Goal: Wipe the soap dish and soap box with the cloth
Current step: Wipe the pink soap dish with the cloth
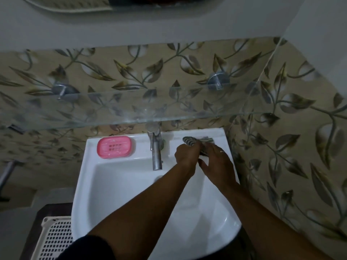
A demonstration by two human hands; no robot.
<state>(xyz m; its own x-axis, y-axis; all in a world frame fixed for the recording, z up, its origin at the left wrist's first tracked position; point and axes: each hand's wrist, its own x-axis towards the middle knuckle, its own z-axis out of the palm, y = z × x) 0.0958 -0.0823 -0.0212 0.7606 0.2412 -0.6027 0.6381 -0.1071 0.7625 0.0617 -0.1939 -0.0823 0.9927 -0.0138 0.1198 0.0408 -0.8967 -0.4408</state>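
Note:
A pink soap box (pixel 114 147) lies on the sink's back left ledge, to the left of the tap. On the back right ledge, both hands meet over a dark striped cloth (pixel 189 140). My left hand (pixel 185 153) is closed on the cloth's near part. My right hand (pixel 216 160), with a ring on one finger, presses on the cloth from the right with fingers spread. Most of the cloth is hidden under the hands. Whether a soap dish lies under the cloth is not visible.
A white sink (pixel 112 184) fills the middle, with a metal tap (pixel 155 151) at its back centre. A glass shelf (pixel 131 113) on two metal brackets hangs above it. Leaf-patterned tiles cover the wall behind and to the right. A white perforated basket (pixel 54 239) stands lower left.

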